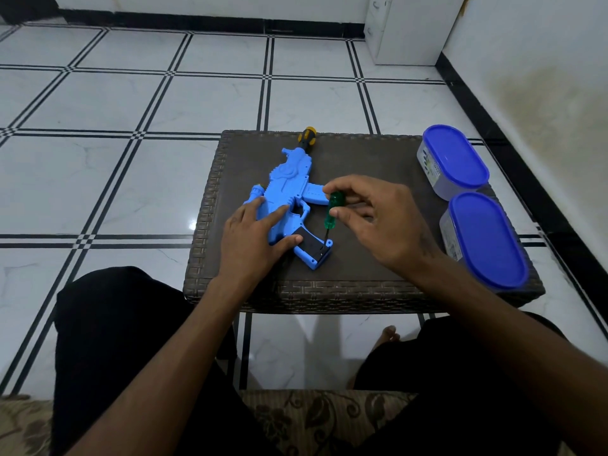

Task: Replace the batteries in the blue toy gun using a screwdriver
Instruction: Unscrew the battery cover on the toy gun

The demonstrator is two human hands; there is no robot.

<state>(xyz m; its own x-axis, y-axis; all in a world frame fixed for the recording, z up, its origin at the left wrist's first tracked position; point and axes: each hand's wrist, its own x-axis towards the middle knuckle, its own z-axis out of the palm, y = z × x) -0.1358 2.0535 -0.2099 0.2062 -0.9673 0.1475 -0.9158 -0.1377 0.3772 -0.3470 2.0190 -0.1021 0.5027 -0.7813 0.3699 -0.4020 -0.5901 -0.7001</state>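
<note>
1. The left hand (255, 236) is lying flat on the blue toy gun (289, 199), its fingers straight, pressing it down on the brown table (362, 284).
2. The right hand (371, 218), just right of the gun's handle, is pinching the green screwdriver (332, 209).
3. The screwdriver is standing nearly upright, its tip pointing down onto the handle's bottom end.
4. The gun's long body is pointing away from the person.

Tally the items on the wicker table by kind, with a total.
Toy gun: 1, the blue toy gun
Screwdrivers: 2, the green-handled screwdriver and the yellow-and-black-handled screwdriver
Lidded containers: 2, the far container and the near container
Total: 5
</note>
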